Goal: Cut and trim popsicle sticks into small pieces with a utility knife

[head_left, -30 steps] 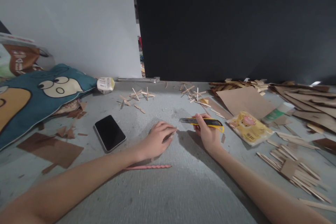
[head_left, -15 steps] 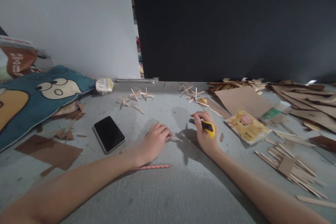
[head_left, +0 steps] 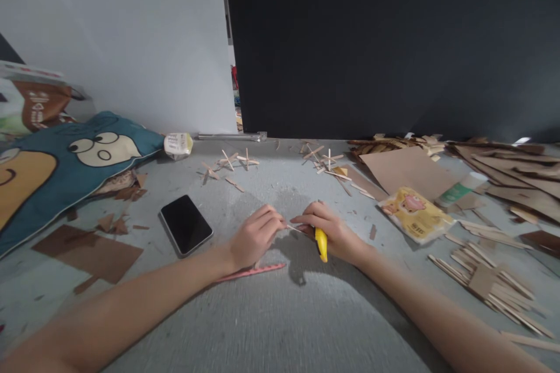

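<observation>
Near the middle of the grey table, my left hand [head_left: 258, 234] pinches a thin wooden stick [head_left: 296, 229] that points to the right. My right hand [head_left: 333, 229] is closed around a yellow utility knife [head_left: 321, 243], its handle tilted down toward me. The right fingertips meet the free end of the stick; whether they grip it too I cannot tell. The knife's blade is hidden. Below my left wrist lies a pink wavy-edged ruler [head_left: 262, 271]. Small crossed stick pieces [head_left: 230, 162] stand at the back, with another crossed group [head_left: 324, 158] to their right.
A phone [head_left: 186, 225] and brown card [head_left: 90, 252] lie left, by a blue cushion [head_left: 87, 157]. On the right are a yellow tissue pack [head_left: 415, 215], a glue stick [head_left: 461, 189], loose wooden sticks [head_left: 490, 285] and stacked cardboard [head_left: 516, 169]. A dark panel [head_left: 394, 46] stands behind.
My right hand has moved left and turned over, bringing its fingertips to the stick. The knife now points its yellow handle downward. My left hand has lifted slightly with the stick.
</observation>
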